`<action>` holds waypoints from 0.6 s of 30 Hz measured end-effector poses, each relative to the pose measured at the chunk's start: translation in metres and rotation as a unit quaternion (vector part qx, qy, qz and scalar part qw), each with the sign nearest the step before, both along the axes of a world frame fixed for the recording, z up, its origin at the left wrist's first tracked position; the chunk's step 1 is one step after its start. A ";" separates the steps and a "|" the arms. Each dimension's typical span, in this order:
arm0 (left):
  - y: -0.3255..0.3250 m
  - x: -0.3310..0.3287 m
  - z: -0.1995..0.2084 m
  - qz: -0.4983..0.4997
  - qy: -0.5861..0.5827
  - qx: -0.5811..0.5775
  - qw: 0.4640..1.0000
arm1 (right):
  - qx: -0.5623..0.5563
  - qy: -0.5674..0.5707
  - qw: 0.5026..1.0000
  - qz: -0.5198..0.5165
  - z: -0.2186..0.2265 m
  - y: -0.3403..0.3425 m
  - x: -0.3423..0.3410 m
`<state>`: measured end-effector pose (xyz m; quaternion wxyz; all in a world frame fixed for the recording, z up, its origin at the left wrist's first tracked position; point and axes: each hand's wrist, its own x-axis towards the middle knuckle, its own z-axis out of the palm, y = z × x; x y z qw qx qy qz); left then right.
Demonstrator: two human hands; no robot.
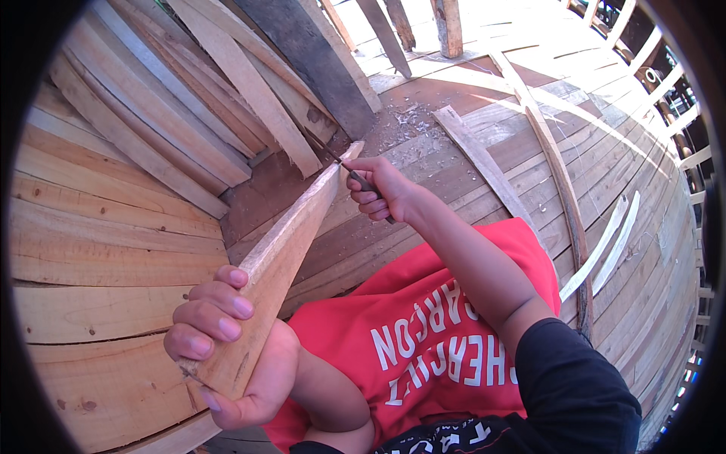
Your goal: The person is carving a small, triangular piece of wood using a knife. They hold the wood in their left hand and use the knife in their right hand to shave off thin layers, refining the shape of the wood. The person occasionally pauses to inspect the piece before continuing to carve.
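A tapered wooden board [291,238] slants away from me, its narrow far end pointing up and right. My left hand [227,344] wraps round the wide near end, thumb below and fingers over the upper edge. Near the far end, my right hand [382,189] is closed round the dark handle of a knife [367,184]. Its thin blade crosses the board's narrow end and points up and left; it looks nearly edge-on. The long edge of the board facing up is pale and roughly cut.
A red cloth [454,303] with white lettering covers my lap. Planks [151,98] lean at upper left, beside a thick dark post [310,60]. Wood shavings [416,125] litter the plank floor. Long strips [556,166] and two pale curved pieces [612,242] lie at right.
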<state>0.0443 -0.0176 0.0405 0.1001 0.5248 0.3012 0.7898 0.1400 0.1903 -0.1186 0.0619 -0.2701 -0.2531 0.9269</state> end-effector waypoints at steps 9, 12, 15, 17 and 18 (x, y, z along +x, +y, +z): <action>0.001 -0.010 -0.002 0.047 -0.011 0.018 0.999 | 0.057 0.054 0.993 -0.092 0.018 0.029 0.036; -0.003 -0.011 -0.001 0.011 -0.029 0.006 0.999 | 0.190 -0.030 0.979 -0.068 0.035 0.031 0.049; -0.004 -0.013 -0.001 0.011 -0.029 0.007 0.999 | 0.353 -0.179 0.918 -0.005 0.048 0.034 0.061; -0.003 -0.014 -0.001 0.020 -0.038 0.009 0.999 | 0.436 -0.265 0.860 0.031 0.051 0.037 0.070; -0.003 -0.014 -0.001 0.024 -0.043 0.011 0.999 | 0.431 -0.282 0.857 0.022 0.052 0.040 0.074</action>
